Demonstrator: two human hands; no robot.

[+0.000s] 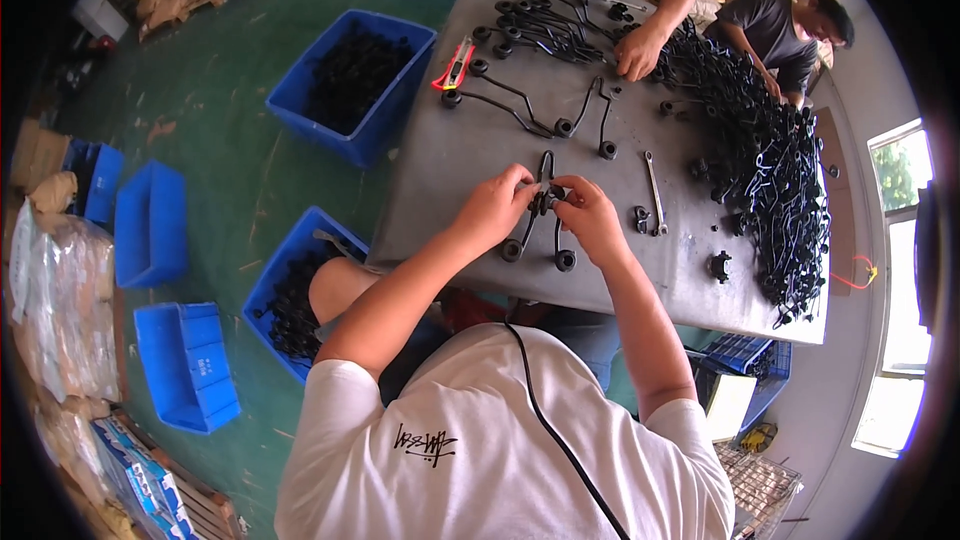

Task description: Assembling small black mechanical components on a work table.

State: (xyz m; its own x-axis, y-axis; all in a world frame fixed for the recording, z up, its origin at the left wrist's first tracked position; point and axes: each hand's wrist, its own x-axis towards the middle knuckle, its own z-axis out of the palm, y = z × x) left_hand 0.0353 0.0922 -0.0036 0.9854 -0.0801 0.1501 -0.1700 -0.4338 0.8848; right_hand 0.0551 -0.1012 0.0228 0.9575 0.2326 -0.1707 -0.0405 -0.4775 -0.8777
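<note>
My left hand [495, 205] and my right hand [588, 218] meet over the near part of a grey metal table [450, 160]. Between them they pinch a small black fitting [548, 197] on a bent black metal rod [530, 225] whose ring ends rest on the table. A second black rod with a round end [564, 258] lies just under my right hand. A silver wrench [655, 192] and small black fittings [640, 218] lie to the right of my right hand.
A large heap of black rods [775, 170] fills the table's right side. More rods [545, 25] and a red utility knife [455, 65] lie farther away. Another person's hand [638, 48] works at the far end. Blue bins of black parts [355, 80] [290, 300] stand on the green floor.
</note>
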